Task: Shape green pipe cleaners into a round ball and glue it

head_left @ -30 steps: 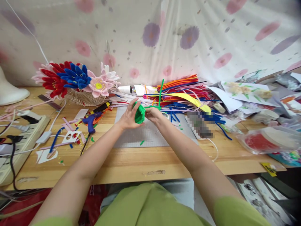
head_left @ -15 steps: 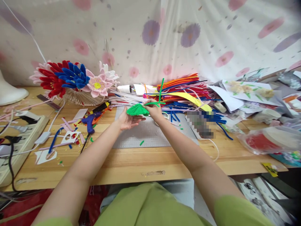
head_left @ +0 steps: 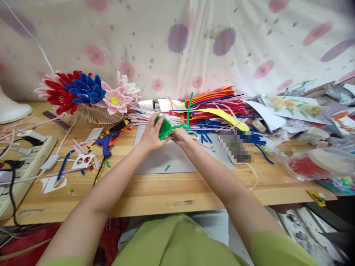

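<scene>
A rounded green piece (head_left: 165, 129) that looks made of fuzzy pipe cleaners is held above the grey cutting mat (head_left: 180, 160). My left hand (head_left: 150, 133) curls round its left side, fingers up and bent over it. On the other side, my right hand (head_left: 180, 136) closes its fingers at the piece's lower right edge. A thin green stem (head_left: 181, 126) runs right from the piece, past the right hand. Behind it stands a green pipe cleaner (head_left: 189, 111). Small green scraps (head_left: 167, 168) lie on the mat.
To the left are a blue glue gun (head_left: 104, 146), paper scraps and a power strip (head_left: 30, 173). Fuzzy flowers (head_left: 88, 88) stand at the back left. A heap of coloured pipe cleaners (head_left: 213, 105) lies behind the mat, with plastic-wrapped items (head_left: 318, 164) at the right.
The green piece has turned from a flat, side-on fan to face more toward me. My left hand has risen from beneath it to wrap its left side; my right hand has shifted slightly lower.
</scene>
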`<state>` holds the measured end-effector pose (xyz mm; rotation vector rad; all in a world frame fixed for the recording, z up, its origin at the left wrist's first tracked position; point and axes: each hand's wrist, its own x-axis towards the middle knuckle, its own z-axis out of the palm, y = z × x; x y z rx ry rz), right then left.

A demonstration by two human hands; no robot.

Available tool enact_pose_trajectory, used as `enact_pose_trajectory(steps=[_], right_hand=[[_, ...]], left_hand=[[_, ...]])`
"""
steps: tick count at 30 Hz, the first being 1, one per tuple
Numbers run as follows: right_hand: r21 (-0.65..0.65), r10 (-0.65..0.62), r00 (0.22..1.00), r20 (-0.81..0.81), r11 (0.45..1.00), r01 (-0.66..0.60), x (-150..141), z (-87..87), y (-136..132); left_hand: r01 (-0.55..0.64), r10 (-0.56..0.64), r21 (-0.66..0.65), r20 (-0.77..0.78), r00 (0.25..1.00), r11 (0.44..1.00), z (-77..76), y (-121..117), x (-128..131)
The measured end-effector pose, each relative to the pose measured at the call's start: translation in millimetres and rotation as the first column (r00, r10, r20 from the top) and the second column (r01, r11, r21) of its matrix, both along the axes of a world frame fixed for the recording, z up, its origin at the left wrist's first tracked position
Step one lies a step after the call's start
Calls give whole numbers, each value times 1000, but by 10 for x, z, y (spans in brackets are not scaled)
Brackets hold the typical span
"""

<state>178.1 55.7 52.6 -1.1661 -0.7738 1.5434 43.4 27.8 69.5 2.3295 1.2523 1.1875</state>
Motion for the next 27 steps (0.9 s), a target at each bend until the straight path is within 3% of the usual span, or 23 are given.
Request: enact_pose_trajectory(steps=[2,3,4,5,7,8,9,10,11,12,13,14,15,16,17,18,19,20,21,23,25,27], right_hand=[[163,-2,992,129,986,-19,31,37,-25],[268,-29,975,220,963,-32,56,61,-35],[373,-66,948,312,926,-59,84,88,-44],[467,-103,913,395,878,-103,114,117,-54],[584,-144,849,508,782,-217,169,173,-73],[607,-142,835,532,751,-259,189,196,-81],[615,-127,838,531,738,-278,203,213,-87],[611,-107,855,508,745,-269,207,223,-90],[596,-89,881,464,768,-236,204,224,-91],[568,-76,910,407,801,-187,195,218,-89],[530,-70,938,340,838,-129,181,205,-86],[482,-73,960,271,873,-70,166,189,-80],[428,-79,975,206,903,-17,153,171,-73],[374,-86,986,144,927,26,143,154,-64],[324,-90,992,85,944,58,138,139,-56],[279,-88,996,33,957,75,136,129,-50],[238,-79,997,-9,968,79,138,122,-44],[201,-65,997,-40,977,72,140,117,-41],[167,-47,997,-61,984,57,142,114,-40],[111,3,996,-85,994,6,140,104,-42],[78,56,994,-97,996,-48,130,84,-43],[92,68,995,-76,994,-60,121,58,-40]], left_hand=[[-24,115,-313,275,955,950,33,59,18],[29,202,-523,379,903,852,46,84,16],[136,287,-710,442,850,691,54,105,3],[280,352,-828,478,804,486,55,121,-21],[557,405,-826,539,738,85,30,146,-93],[658,410,-751,582,702,-60,3,156,-132],[718,413,-673,612,675,-177,-31,164,-166],[746,415,-615,627,659,-255,-71,171,-188],[748,414,-599,626,661,-288,-113,176,-197],[725,408,-629,606,683,-278,-153,177,-192],[681,406,-701,572,713,-209,-188,175,-177],[604,419,-794,525,741,-74,-217,167,-157],[485,441,-866,485,756,121,-237,154,-140],[329,452,-875,468,759,354,-247,136,-131],[152,442,-796,471,763,586,-247,115,-136],[24,357,-611,493,793,791,-238,92,-154],[-2,192,-387,452,871,922,-222,69,-183],[53,17,-198,333,943,979,-200,47,-216],[125,-112,-54,196,974,991,-178,27,-248],[246,-246,101,-9,969,964,-139,-1,-279],[305,-301,123,-54,952,944,-123,-12,-250],[286,-288,43,84,954,957,-122,-6,-169]])
